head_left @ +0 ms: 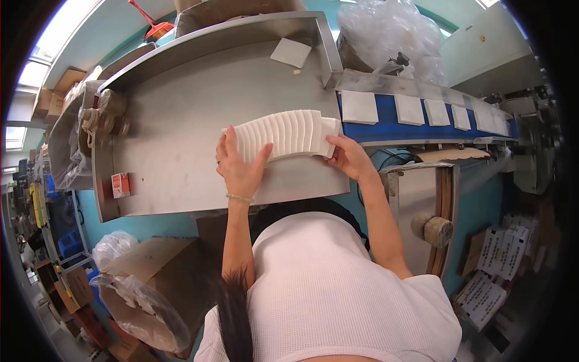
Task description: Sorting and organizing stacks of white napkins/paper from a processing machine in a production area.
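A curved row of white folded napkins [278, 134], stacked side by side in many layers, lies on the steel work table [175, 175]. My left hand [241, 166] is closed round its left end, with the thumb along the near side. At the right end my right hand [350, 158] pinches the last napkins [329, 137], which sit slightly offset from the rest of the row. A single white napkin [291, 53] lies flat near the table's back edge, with a small scrap beside it.
To the right, a blue conveyor belt [386, 113] carries several spaced white napkins and meets the table. Raised metal rims [205, 37] border the table. A small red-and-white box [120, 185] is at its left edge. A plastic-lined carton [148, 283] stands below left.
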Motion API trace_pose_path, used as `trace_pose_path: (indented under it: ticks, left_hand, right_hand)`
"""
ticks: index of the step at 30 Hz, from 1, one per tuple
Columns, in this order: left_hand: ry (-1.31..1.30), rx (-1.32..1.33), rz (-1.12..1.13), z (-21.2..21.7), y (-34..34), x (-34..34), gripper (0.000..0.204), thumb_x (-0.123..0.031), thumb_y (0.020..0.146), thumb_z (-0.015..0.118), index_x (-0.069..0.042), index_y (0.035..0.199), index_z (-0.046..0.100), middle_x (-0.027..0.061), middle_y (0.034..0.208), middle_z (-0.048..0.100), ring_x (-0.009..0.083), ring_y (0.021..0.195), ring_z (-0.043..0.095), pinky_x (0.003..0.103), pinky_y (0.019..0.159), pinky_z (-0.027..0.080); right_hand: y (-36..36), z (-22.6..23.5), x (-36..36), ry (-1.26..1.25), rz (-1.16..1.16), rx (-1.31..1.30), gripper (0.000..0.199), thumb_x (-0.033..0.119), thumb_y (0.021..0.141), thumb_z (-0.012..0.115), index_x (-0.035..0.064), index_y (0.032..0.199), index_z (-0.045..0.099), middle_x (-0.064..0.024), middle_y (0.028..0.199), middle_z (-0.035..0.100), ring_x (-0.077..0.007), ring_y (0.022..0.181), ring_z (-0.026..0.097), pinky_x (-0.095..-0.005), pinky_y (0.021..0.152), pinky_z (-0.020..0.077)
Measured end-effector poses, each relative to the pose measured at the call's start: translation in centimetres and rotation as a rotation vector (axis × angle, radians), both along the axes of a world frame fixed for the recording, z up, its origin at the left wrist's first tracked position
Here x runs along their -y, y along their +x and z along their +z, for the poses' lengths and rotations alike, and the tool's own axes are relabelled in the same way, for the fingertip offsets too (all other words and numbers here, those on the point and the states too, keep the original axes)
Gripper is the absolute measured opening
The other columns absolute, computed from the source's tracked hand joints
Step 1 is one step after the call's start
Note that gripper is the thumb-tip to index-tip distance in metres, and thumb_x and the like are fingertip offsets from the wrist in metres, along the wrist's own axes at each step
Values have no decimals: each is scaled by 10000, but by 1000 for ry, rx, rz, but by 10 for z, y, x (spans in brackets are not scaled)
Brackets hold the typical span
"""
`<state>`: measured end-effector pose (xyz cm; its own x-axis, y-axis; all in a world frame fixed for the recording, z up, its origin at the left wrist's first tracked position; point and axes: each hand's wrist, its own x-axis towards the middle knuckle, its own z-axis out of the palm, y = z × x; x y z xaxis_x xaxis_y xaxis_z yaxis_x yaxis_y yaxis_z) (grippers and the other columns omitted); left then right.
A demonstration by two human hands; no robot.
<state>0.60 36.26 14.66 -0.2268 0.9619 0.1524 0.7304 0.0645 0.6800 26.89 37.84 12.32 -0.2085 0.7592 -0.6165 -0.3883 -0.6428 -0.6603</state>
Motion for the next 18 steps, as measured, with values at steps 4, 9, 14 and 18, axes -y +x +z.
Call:
trace_pose_path:
  ticks: [4, 9, 14, 18]
  left_hand:
    - [-101, -132, 11, 11, 5, 0, 940, -526, 754, 756, -24, 1441, 357, 259, 1410, 408, 391, 1309, 391, 545, 1033, 289]
    - [-85, -122, -4, 6, 3, -4, 926, -527, 750, 755, -21, 1428, 378, 268, 1379, 439, 396, 1286, 419, 531, 1021, 312]
    - [-56, -46, -35, 4, 6, -3, 914, -521, 755, 755, -24, 1425, 383, 260, 1388, 435, 401, 1279, 424, 521, 1018, 329]
    - [-36, -77, -10, 2, 6, -4, 894, -504, 764, 754, -27, 1425, 386, 259, 1390, 433, 403, 1274, 428, 526, 1015, 340]
  right_hand:
    - [-3, 2, -7, 125, 198, 277, 457, 270, 883, 628, 16, 1245, 513, -61, 977, 621, -122, 760, 565, -252, 610, 463]
    - [-15, 9, -19, 153, 14, 527, 613, 259, 858, 634, 5, 1362, 393, -87, 1032, 623, -132, 823, 576, -262, 655, 478]
    - [2, 6, -17, 145, -5, 363, 531, 241, 863, 628, 12, 1318, 476, -71, 1045, 621, -120, 846, 571, -270, 681, 492]
    - [-3, 7, -12, 195, 159, 344, 506, 243, 863, 643, 24, 1299, 508, -73, 1055, 626, -115, 849, 571, -260, 659, 481]
